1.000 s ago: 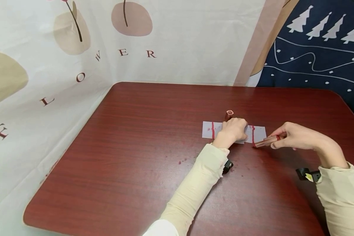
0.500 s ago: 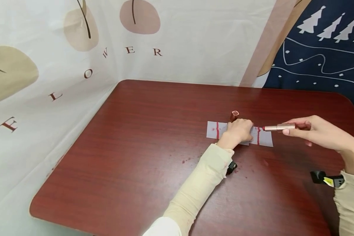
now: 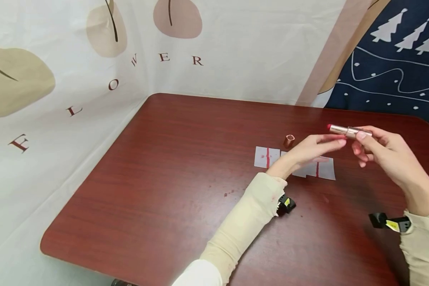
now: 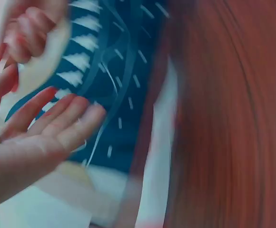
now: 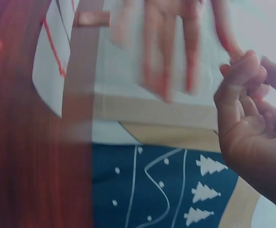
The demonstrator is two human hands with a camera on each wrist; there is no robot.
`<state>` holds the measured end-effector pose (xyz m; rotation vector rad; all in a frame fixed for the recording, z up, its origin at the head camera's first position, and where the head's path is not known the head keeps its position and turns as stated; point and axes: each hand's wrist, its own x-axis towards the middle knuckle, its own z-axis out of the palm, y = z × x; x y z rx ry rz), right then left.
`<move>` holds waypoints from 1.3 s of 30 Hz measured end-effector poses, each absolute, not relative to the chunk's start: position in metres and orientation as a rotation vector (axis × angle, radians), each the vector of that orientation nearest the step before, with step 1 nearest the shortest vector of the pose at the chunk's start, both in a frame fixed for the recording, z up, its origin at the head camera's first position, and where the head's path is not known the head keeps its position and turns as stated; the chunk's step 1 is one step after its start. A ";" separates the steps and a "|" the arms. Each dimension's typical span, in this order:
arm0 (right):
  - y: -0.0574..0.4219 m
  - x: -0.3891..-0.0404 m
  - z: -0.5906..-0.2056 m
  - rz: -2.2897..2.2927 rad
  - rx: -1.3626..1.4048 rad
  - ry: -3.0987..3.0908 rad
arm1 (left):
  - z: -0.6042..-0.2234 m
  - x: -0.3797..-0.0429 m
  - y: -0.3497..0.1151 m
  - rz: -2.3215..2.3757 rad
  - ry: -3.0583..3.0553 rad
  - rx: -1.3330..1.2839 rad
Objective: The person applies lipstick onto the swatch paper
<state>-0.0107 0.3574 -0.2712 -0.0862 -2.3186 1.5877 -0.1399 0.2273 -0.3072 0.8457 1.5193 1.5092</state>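
Note:
My right hand [image 3: 387,153] pinches an uncapped lipstick [image 3: 339,130] between thumb and fingers, raised over the table's right side. Its red tip points left, and the case is shiny rose gold. My left hand [image 3: 312,149] is lifted off the papers, fingers extended and fingertips right at the lipstick's lower side. In the left wrist view the left fingers [image 4: 71,118] are spread and blurred, with reddish tips. White paper pieces [image 3: 323,169] marked with red lines lie under the left hand. A copper-coloured lipstick cap [image 3: 289,141] stands behind them, open end up.
The brown wooden table [image 3: 146,178] carries a few small red smudges [image 3: 230,194] before the papers. A white lettered cloth [image 3: 243,51] hangs along the left and back edges, and a navy cloth with white trees [image 3: 386,79] hangs at the back right.
The right hand has raised the lipstick from the right paper's edge up and away from the table. The left hand has left the papers and reached right, its fingers straightened toward the lipstick.

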 end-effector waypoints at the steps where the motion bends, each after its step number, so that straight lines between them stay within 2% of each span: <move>1: 0.356 -0.012 -0.272 1.697 -0.055 -2.229 | -0.306 -0.138 0.228 1.611 1.336 0.717; 3: 0.352 -0.014 -0.274 1.901 0.005 -2.039 | -0.303 -0.134 0.230 1.731 1.069 0.518; 6: 0.347 -0.016 -0.276 2.044 0.054 -1.876 | -0.300 -0.129 0.231 1.795 0.894 0.450; 14: 0.341 -0.017 -0.277 1.887 -0.055 -2.018 | -0.300 -0.122 0.233 1.976 0.738 0.542; 22: 0.344 -0.016 -0.273 1.382 -0.188 -2.342 | -0.301 -0.118 0.234 2.108 0.775 0.554; 30: 0.343 -0.019 -0.274 1.627 -0.198 -2.270 | -0.303 -0.120 0.233 2.159 0.782 0.517; 39: 0.339 -0.021 -0.276 1.287 -0.249 -2.406 | -0.301 -0.122 0.233 2.204 0.799 0.486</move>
